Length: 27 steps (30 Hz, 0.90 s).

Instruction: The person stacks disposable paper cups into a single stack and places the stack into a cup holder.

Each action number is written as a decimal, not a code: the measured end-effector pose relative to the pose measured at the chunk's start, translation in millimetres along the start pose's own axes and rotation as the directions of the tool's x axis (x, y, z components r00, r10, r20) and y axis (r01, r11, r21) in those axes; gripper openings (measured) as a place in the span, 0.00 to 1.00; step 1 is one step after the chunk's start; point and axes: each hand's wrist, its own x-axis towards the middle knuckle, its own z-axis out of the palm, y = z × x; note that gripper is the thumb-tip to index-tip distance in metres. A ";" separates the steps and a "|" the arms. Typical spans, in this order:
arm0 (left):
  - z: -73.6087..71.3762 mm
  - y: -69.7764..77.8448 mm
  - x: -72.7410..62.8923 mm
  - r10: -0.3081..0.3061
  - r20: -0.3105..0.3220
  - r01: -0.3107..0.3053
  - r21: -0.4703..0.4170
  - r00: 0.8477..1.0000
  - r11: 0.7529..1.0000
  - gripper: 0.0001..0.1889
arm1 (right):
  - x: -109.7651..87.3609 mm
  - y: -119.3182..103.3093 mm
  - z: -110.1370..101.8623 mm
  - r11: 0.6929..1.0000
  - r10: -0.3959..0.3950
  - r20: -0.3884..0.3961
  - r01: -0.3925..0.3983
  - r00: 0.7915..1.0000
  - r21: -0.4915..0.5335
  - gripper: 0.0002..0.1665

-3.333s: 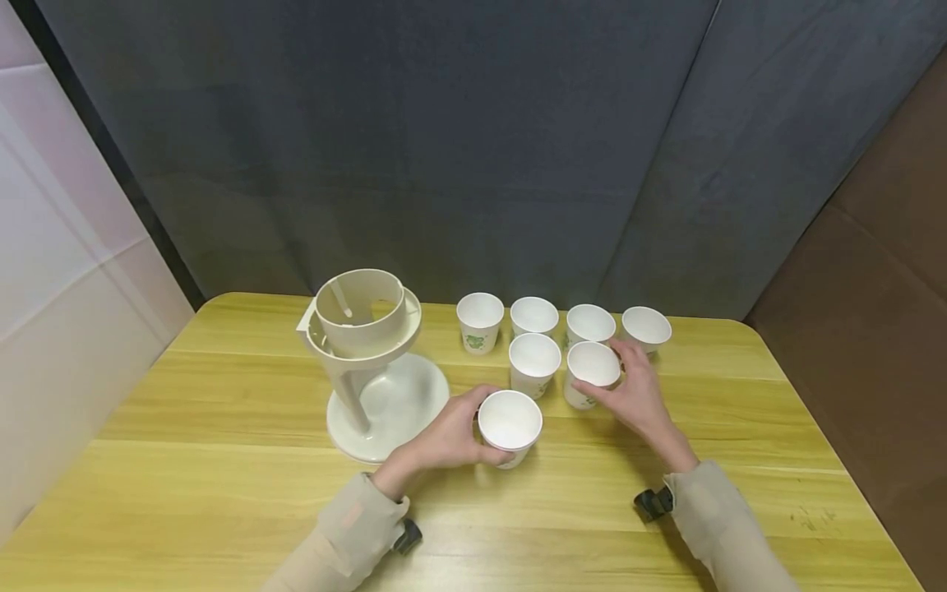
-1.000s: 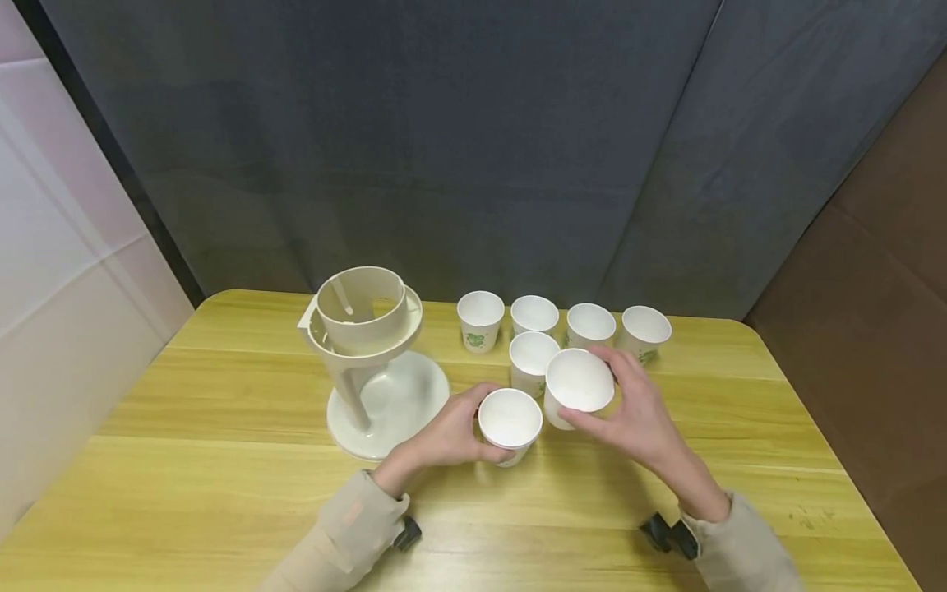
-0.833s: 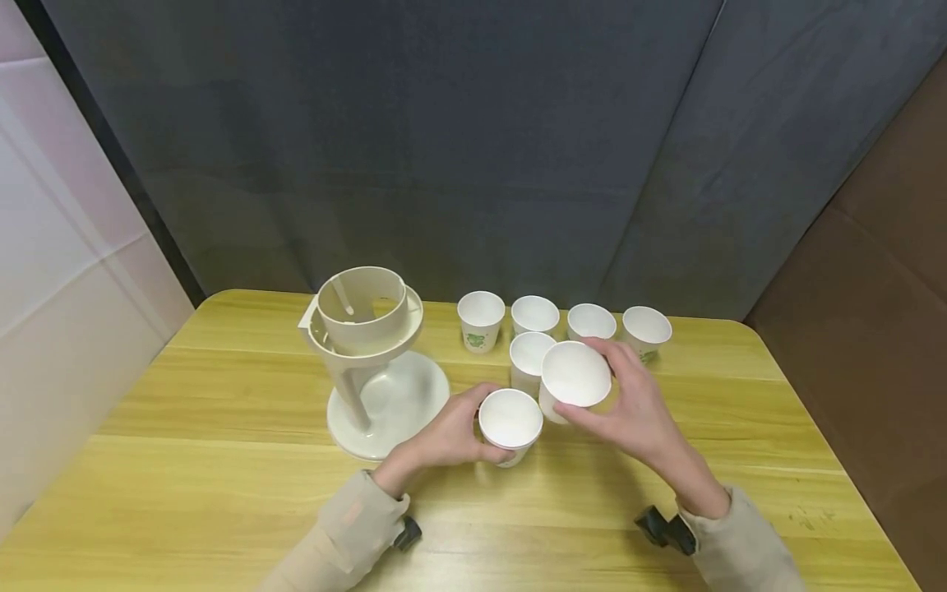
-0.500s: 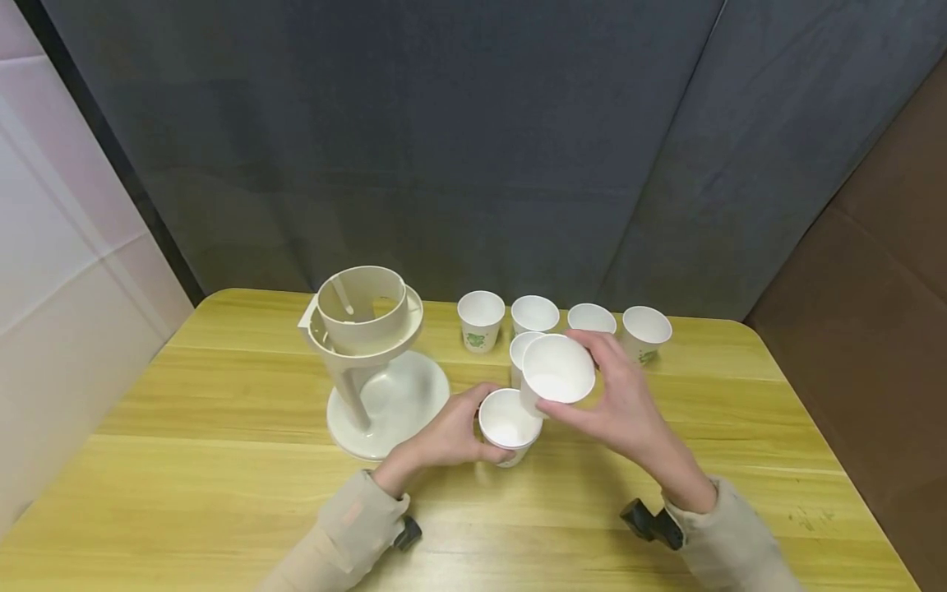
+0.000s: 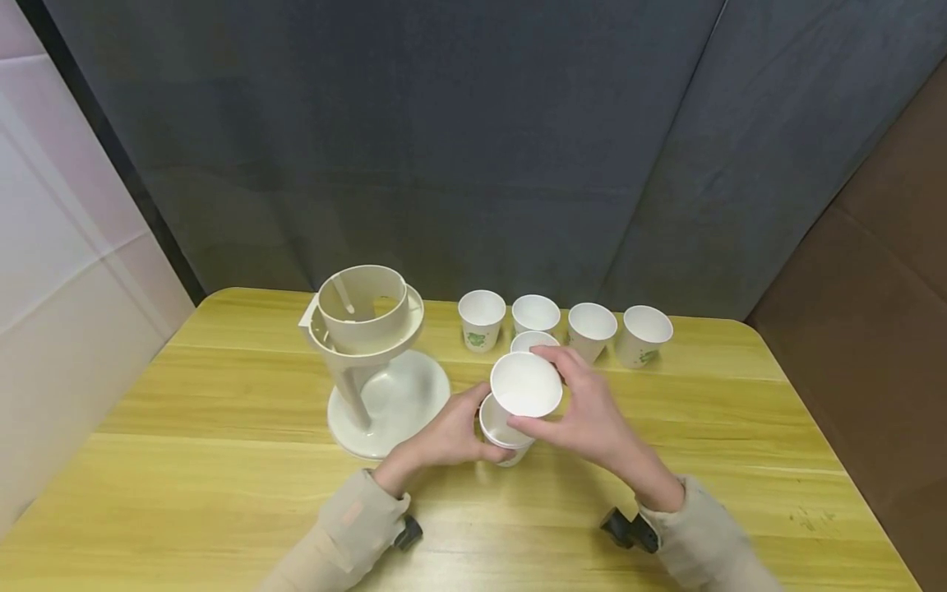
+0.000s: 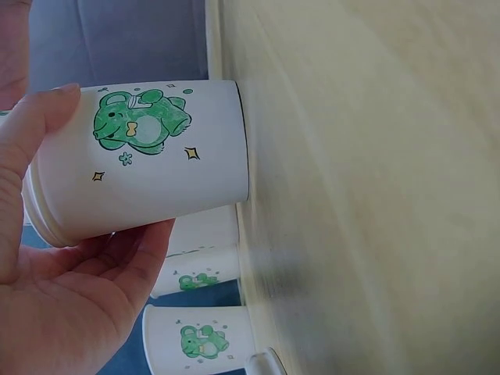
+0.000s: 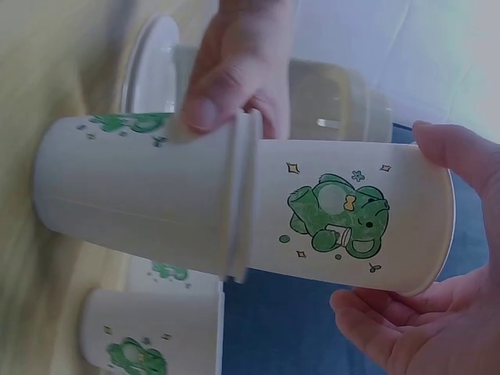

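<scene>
Thumb and curled fingers of the right hand pinch the upper cup near its rim, the forearm angling in from lower right. Its bottom meets the mouth of the lower cup, gripped just below the rim by the left hand, upright on the desk. Beyond stand five more cups.

Printed cups: paper, smooth, nearly matt.
Cream stand: smooth plastic, its base glossy.
Tabletop: wood-grained, slightly shiny.
Backdrop: cloth, matt.
Sleeves: cloth, perhaps matt; the view is coarse.
</scene>
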 end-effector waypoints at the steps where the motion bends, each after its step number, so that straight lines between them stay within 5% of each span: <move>1: -0.1 -0.1 0.1 0.007 -0.001 -0.007 0.000 1.000 1.000 0.41 | -0.5 1.1 1.8 1.000 0.003 0.007 -0.003 1.000 -0.001 0.43; 27: -0.7 -1.1 0.2 0.028 0.012 -0.028 -0.002 1.000 1.000 0.37 | -18.2 31.4 34.0 0.998 0.056 0.114 -0.060 0.992 0.036 0.44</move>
